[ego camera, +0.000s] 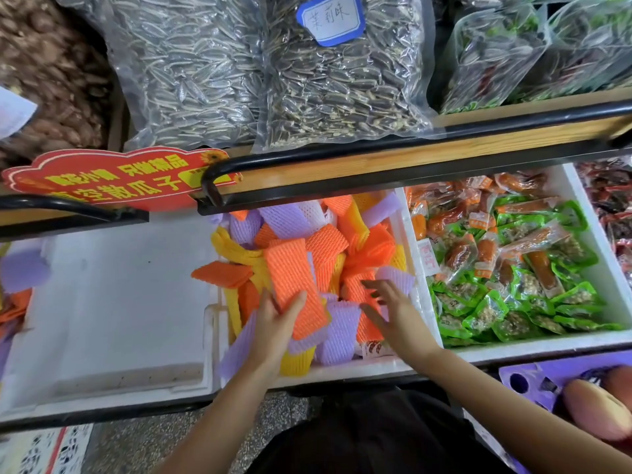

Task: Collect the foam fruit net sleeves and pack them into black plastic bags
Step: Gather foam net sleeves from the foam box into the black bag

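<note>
In the head view your left hand [277, 325] grips an orange foam net sleeve [290, 278], its long axis pointing away from you, while your right hand [393, 311], fingers [378, 289] spread, hovers nearer the loose sleeves [342, 323] directly beneath it in the white foam box [407, 230].

sleeves [318, 254] in box [407, 227], snacks [513, 268] right
</note>
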Motion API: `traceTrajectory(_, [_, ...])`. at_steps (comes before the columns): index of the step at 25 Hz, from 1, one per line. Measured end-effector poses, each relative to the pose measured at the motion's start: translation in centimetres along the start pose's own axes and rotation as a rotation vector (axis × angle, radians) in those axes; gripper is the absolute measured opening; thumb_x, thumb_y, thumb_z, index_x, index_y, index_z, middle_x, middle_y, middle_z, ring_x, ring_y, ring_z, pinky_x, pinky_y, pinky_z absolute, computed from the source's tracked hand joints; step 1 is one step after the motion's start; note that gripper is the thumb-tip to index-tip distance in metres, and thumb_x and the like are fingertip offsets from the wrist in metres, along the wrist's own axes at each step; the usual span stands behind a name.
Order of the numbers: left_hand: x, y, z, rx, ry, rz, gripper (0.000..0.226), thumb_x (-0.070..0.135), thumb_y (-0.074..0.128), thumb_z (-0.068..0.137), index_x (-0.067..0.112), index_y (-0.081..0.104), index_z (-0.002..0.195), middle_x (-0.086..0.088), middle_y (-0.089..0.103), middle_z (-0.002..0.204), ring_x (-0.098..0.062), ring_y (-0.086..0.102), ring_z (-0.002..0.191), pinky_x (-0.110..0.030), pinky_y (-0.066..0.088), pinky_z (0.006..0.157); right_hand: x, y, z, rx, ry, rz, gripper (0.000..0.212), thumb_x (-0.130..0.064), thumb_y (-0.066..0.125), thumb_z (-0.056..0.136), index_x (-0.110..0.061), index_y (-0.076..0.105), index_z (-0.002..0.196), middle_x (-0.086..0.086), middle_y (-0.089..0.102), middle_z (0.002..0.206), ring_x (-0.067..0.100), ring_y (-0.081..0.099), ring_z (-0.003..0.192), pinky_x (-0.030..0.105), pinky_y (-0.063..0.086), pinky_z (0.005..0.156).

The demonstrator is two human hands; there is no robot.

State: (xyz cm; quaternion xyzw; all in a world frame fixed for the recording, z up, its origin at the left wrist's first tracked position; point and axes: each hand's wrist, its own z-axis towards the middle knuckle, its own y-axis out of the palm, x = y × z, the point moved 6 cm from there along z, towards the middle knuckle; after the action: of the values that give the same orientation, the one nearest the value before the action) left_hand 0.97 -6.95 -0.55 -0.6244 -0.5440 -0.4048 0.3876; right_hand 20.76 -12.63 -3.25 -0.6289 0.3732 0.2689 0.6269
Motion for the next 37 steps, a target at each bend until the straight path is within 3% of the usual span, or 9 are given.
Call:
traceTrajectory(5, [-1.7,-2.7,-0.8,0.042,-0.033,0.026,0.035,0.019,0.068,0.085,0.03,0.051,0.115,-0.002,0.066,0.113,-0.024,0.064,0.104,-0.044,0.051,0.09,6.1,2.6,1.4,-0.09,0.378,-0.207,0.055,-0.023,0.058,0.092,-0.005,0.034,0.138,0.015,0.044,0.134,0.032,0.048,0.12,0.038,0.035,0.094])
traceTrajectory(8, [-2.6,-3.4,-1.3,0.046,-0.081,0.062,0.037,0.021,0.065,0.087,0.025,0.049,0.121,-0.003,0.065,0.115,-0.024,0.063,0.105,-0.046,0.05,0.092,6.5,3.2,1.8,-0.045,0.464,-0.068,0.038,-0.02,0.056,0.093,-0.005,0.042,0.125,0.015,0.055,0.119,0.032,0.058,0.098,0.039,0.045,0.076])
traceTrajectory(13, [-3.1,-3.9,-1.6,0.074,-0.097,0.123,0.03,0.018,0.061,0.09,0.017,0.044,0.114,0.002,0.061,0.102,-0.024,0.062,0.1,-0.03,0.049,0.073,5.3,-2.2,0.8,0.238,0.368,-0.167,0.018,-0.007,0.049,0.092,-0.002,0.053,0.109,0.016,0.06,0.104,0.031,0.055,0.091,0.045,0.047,0.08])
traceTrajectory(15, [-3.0,-3.3,-1.6,0.07,-0.095,0.161,0.027,0.017,0.061,0.09,0.015,0.044,0.11,0.004,0.06,0.099,-0.024,0.061,0.1,-0.028,0.049,0.072,3.3,-3.8,-0.6,0.276,0.327,0.069,0.017,-0.003,0.052,0.092,-0.005,0.052,0.109,0.006,0.058,0.1,0.02,0.057,0.086,0.03,0.052,0.074])
traceTrajectory(18, [-2.7,-0.7,-2.2,-0.057,-0.102,0.141,0.022,0.026,0.06,0.092,0.023,0.048,0.11,0.011,0.06,0.102,-0.014,0.059,0.102,-0.017,0.047,0.077,-0.7,-0.9,-1.9,0.047,0.318,0.415,0.023,0.0,0.059,0.088,-0.01,0.05,0.106,-0.006,0.057,0.087,0.014,0.058,0.079,0.018,0.051,0.064])
traceTrajectory(21, [-3.1,1.6,-3.3,-0.22,-0.193,0.204,0.063,0.051,0.062,0.084,0.018,0.038,0.132,0.014,0.052,0.119,-0.009,0.051,0.114,-0.024,0.041,0.093,-2.8,3.0,-2.7,-0.105,0.287,0.443,0.028,-0.002,0.061,0.088,-0.012,0.054,0.113,-0.007,0.06,0.09,0.013,0.06,0.081,0.025,0.053,0.069])
traceTrajectory(26, [-2.1,-1.3,-3.6,-0.051,-0.079,0.208,0.034,0.002,0.07,0.08,0.018,0.055,0.106,0.005,0.064,0.09,0.0,0.062,0.078,-0.01,0.048,0.058,-2.3,3.7,-1.2,-0.083,0.221,0.352,0.045,-0.009,0.067,0.085,-0.01,0.049,0.127,0.002,0.058,0.112,0.014,0.056,0.097,0.008,0.044,0.075])
traceTrajectory(31, [-3.7,-5.5,-4.8,-0.019,-0.184,0.136,0.056,0.017,0.069,0.081,0.019,0.041,0.129,0.003,0.062,0.113,-0.015,0.06,0.1,-0.037,0.05,0.082,2.9,6.0,1.7,-0.212,0.338,-0.061,0.084,-0.019,0.074,0.08,-0.006,0.023,0.145,0.015,0.035,0.144,0.029,0.034,0.132,0.035,0.033,0.102])
traceTrajectory(37, [-4.9,-8.8,-5.1,0.096,-0.218,0.107,0.064,0.027,0.07,0.079,0.014,0.036,0.132,-0.003,0.056,0.121,-0.023,0.055,0.11,-0.04,0.046,0.085,1.8,2.1,1.2,0.02,0.247,0.013,0.036,-0.01,0.067,0.084,-0.003,0.05,0.116,0.007,0.061,0.101,0.027,0.058,0.092,0.029,0.039,0.071])
